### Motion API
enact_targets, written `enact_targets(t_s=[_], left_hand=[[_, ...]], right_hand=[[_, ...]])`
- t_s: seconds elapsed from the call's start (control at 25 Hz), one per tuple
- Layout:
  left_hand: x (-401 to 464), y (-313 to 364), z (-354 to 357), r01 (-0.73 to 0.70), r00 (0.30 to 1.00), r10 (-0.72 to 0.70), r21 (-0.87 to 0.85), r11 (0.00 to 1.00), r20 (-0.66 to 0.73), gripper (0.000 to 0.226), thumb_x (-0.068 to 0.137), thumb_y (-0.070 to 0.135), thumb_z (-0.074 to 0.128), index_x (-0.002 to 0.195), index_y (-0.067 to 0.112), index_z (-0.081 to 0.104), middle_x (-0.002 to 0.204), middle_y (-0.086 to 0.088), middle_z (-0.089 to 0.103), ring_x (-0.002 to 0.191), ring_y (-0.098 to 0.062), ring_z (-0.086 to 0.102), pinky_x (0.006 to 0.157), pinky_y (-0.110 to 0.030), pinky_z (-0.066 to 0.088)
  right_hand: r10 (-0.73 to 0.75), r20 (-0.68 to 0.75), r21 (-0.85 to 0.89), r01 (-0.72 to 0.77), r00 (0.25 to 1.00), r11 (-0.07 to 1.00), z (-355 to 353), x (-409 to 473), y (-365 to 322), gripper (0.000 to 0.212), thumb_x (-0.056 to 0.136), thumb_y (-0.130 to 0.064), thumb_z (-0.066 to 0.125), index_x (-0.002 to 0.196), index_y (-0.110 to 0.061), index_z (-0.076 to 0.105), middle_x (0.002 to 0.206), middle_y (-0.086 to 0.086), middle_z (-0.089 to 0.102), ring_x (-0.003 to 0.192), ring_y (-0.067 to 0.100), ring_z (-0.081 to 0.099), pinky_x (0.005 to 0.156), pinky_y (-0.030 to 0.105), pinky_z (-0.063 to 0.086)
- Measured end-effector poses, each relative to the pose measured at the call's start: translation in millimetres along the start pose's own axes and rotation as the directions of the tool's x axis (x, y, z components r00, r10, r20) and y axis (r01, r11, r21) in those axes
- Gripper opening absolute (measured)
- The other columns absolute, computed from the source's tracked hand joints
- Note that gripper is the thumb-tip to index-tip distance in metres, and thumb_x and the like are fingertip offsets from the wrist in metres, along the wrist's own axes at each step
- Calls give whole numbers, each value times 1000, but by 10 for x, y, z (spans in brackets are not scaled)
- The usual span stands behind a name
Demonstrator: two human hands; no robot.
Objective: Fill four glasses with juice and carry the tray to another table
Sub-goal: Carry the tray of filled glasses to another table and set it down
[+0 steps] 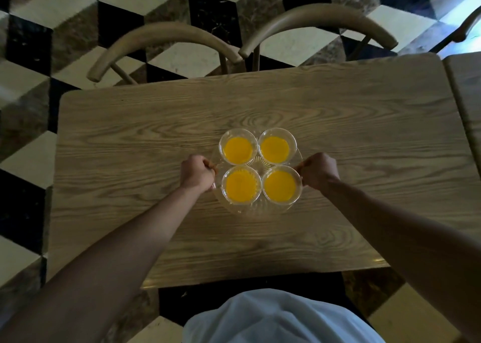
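A: Where was the tray?
B: Clear glass tray, round with a ribbed pattern, over the middle of the wooden table. Couldn't tell if it was resting on the table or just above it.

A: Glasses?
B: Four on the tray, two by two, all holding orange juice. Far-left glass, far-right glass, near-left glass, near-right glass. Rims looked touching or nearly so.

A: Hands?
B: Left hand was at the tray's left edge, fingers curled round a handle there. Right hand was at the tray's right edge, curled round the handle on that side. Both gripping the tray, forearms bare.

A: Anything else?
B: Two wooden chairs beyond the table's far edge, left chair and right chair, curved backs. Another table just beside the first one's right end. Checkered tile floor around the table. Pale garment at the near edge.
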State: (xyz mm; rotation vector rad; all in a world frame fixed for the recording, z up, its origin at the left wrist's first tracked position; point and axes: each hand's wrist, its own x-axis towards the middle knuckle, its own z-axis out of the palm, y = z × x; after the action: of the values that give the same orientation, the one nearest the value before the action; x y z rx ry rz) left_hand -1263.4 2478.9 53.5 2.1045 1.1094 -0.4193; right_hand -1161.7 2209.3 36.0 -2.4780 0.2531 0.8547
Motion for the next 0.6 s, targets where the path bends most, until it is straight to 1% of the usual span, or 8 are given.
enact_targets(t_s=[0.04,0.08,0.2,0.28,0.4,0.48,0.56,0.6], left_hand=[[37,4,-4,-1,1000,1,14,1000,1,20,93,-3,61,86,11,73,80,-3,70,70,-18,68,50,-19,50],[73,6,-3,1,1000,-2,24,1000,5,18,93,-2,61,87,9,74,82,-4,71,73,-19,70,53,-19,50],[166,-14,11,10,1000,-10,23,1000,18,18,94,-4,60,93,4,75,74,-4,70,56,-10,63,38,-11,43],[201,-31,27,1,1000,-1,16,1000,19,18,93,-6,59,95,3,74,73,-4,69,54,-7,60,37,-10,42],[215,-7,48,4,1000,-4,21,1000,26,20,92,-9,58,95,1,75,84,-11,73,59,-13,62,49,-19,47],[217,3,71,1,1000,-2,27,1000,21,20,89,-10,57,92,0,75,91,-14,76,69,-21,66,59,-26,51],[229,-5,88,0,1000,0,17,1000,23,19,89,-10,56,90,-2,74,90,-17,77,70,-27,71,59,-31,58],[240,-13,98,4,1000,-4,7,1000,28,19,89,-11,55,89,-2,73,89,-18,77,69,-30,73,60,-35,62]], right_hand=[[-1,4,-8,1,1000,1000,10,26,-15,14,78,-15,77,66,-8,79,62,5,75,67,18,76,73,38,65],[-1,6,-12,1,1000,1000,16,48,-29,13,78,-13,77,66,-7,79,63,6,75,67,20,76,73,40,65],[-3,14,-9,3,1000,1000,30,104,-67,14,80,-9,75,67,-5,77,67,9,76,66,22,76,70,43,65],[10,6,-1,-10,1000,1000,32,117,-82,15,81,-9,75,67,-3,77,66,9,76,63,21,76,67,42,65],[23,0,-13,-23,1000,1000,21,150,-89,15,81,-9,75,68,-3,76,66,9,76,62,20,75,65,39,65],[31,16,-20,-31,999,999,17,152,-88,16,82,-8,74,67,-3,76,64,8,75,59,17,75,61,33,64],[35,27,-2,-35,999,999,20,157,-77,15,83,-7,75,69,-2,76,64,8,75,55,17,74,58,32,64],[36,29,5,-36,999,999,22,162,-69,15,83,-6,75,69,-2,76,63,8,75,55,18,75,59,34,65]])
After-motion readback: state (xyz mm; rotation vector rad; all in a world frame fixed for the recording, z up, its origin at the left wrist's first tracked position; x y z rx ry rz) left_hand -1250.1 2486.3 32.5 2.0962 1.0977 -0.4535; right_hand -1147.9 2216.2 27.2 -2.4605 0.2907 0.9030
